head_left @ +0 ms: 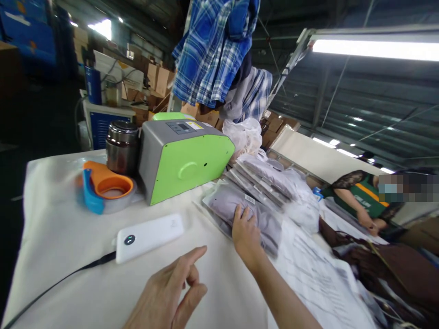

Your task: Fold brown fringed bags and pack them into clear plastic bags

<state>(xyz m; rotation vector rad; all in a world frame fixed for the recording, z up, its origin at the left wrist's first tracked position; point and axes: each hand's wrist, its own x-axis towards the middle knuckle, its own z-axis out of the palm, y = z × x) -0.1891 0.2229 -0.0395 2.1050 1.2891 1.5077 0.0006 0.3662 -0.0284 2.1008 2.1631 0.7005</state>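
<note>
My right hand (pixel 246 230) lies with spread fingers on a grey garment in a clear plastic bag (pixel 226 198), near a small barcode label. My left hand (pixel 173 288) hovers over the white table cover at the lower middle, thumb and index finger apart, holding nothing. To its upper left lies a white power bank (pixel 149 236) with a round dark display and a black cable. More bagged garments (pixel 264 183) are piled beyond my right hand. A green and grey machine (pixel 192 164) stands behind the power bank.
An orange and blue tape dispenser (pixel 111 187) and a dark metal flask (pixel 121 147) stand at the left. Printed sheets (pixel 308 269) and brown fabric (pixel 394 269) lie at the right. Plaid shirts (pixel 216 50) hang above. A person (pixel 368 198) works at the far right.
</note>
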